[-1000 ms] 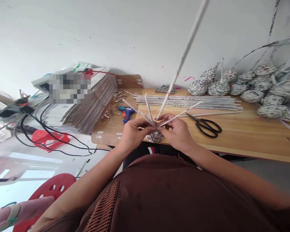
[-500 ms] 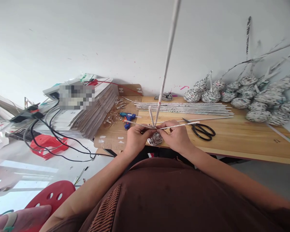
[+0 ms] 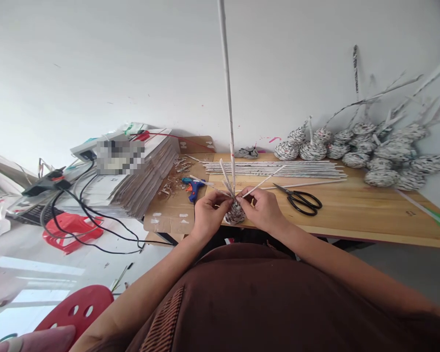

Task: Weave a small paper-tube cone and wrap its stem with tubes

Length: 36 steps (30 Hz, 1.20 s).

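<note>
A small piece woven from rolled paper [image 3: 235,214] sits at the table's front edge between my hands, with several paper sticks fanning out of its top. One long white stick [image 3: 228,83] rises from it, up past the top of the view. My left hand [image 3: 209,211] pinches the woven piece's top from the left, at the base of the sticks. From the right, my right hand [image 3: 260,208] pinches the base of a stick [image 3: 267,180] that slants up to the right. The fingertips of both hands nearly meet.
Black scissors [image 3: 303,201] lie right of my hands, a blue glue gun [image 3: 194,188] left. Behind is a row of paper sticks [image 3: 278,168]. Woven paper gourds [image 3: 381,171] crowd the right back; a paper stack [image 3: 143,168] and cables stand left. A red stool [image 3: 82,310] is lower left.
The long stick now leans slightly left instead of right. The stick at my right hand has tilted more steeply upward. Both hands remain pinched at the woven top.
</note>
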### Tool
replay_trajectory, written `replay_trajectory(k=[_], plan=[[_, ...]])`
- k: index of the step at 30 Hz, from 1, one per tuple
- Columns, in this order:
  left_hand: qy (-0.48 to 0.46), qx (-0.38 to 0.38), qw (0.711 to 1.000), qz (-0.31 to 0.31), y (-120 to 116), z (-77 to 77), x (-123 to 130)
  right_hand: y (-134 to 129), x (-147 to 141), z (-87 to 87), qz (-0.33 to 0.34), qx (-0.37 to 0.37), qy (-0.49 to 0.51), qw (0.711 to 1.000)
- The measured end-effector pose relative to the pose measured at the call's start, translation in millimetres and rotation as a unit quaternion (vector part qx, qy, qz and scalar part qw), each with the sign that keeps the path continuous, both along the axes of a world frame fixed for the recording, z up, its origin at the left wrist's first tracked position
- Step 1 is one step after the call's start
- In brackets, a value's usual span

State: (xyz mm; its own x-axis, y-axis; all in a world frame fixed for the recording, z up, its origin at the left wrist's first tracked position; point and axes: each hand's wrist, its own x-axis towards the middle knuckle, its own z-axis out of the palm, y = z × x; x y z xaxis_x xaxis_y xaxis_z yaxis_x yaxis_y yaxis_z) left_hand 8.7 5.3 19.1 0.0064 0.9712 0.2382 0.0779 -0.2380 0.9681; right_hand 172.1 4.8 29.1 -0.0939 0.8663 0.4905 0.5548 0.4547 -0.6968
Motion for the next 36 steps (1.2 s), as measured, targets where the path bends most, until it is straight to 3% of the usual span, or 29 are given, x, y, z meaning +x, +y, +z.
replay_trajectory(k=[7, 12, 19, 23, 30, 36], plan=[[-0.01, -0.011, 1.0, 0.009, 1, -0.7, 2, -1, 0, 2.6, 0.007, -0.007, -0.01, 1.0], [0.033, 0.002, 0.999, 0.014, 0, 1.7, 2, -4, 3, 9.4, 0.024, -0.023, -0.044, 0.998], [0.046, 0.011, 0.999, 0.001, 2, -5.6, 0, -1, 5, 11.0, 0.027, -0.074, 0.002, 0.997], [0.042, 0.022, 0.999, -0.012, 2, -1.9, 1, 0, 5, 10.2, 0.039, -0.102, 0.026, 0.994], [0.104, 0.031, 0.994, 0.024, -2, 8.8, 4, -4, 3, 13.8, 0.028, -0.092, 0.024, 0.995], [0.063, 0.016, 0.998, 0.01, -1, 4.3, 4, -4, 1, 12.5, 0.004, -0.069, 0.008, 0.998]])
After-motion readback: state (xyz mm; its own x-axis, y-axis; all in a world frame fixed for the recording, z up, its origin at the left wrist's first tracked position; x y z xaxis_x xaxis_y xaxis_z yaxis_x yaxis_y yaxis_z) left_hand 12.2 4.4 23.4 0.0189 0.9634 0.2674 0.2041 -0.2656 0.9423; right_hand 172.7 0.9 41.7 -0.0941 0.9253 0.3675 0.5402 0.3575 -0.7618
